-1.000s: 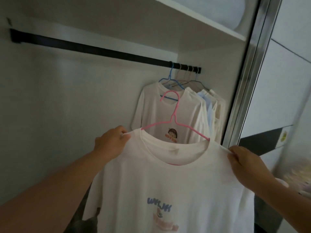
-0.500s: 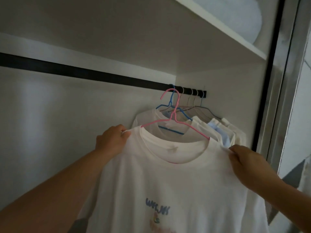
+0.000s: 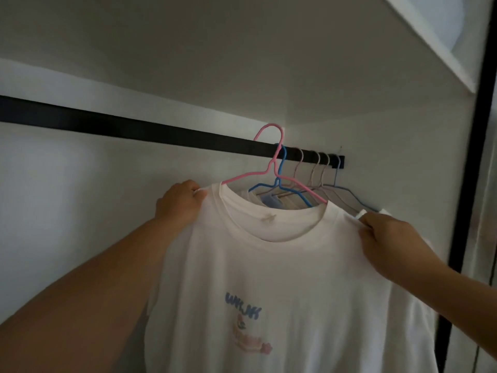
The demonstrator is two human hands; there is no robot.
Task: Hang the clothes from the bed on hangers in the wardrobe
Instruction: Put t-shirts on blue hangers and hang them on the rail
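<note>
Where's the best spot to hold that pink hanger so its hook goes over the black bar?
Probably the thin pink wire hanger at its twisted neck, from the front: the white printed T-shirt covers its arms, and the neck sits right under the hook, level with the black wardrobe rail.

A white cotton T-shirt with a printed chest motif (image 3: 269,278) hangs on a pink wire hanger (image 3: 271,170), held up in front of the long black wardrobe rail (image 3: 134,129). The hanger's hook sits level with the rail, whether over it or just before it I cannot tell. The left hand (image 3: 180,204) grips the shirt's left shoulder, the right hand (image 3: 382,235) its right shoulder — one at each end of the hanger. Behind the shirt, bunched at the rail's right end, hang a blue wire hanger (image 3: 281,184) and several pale wire hangers (image 3: 317,170) with garments on them. Above the rail runs a white wardrobe shelf (image 3: 430,47); at the far right stands the dark door frame (image 3: 468,184).
</note>
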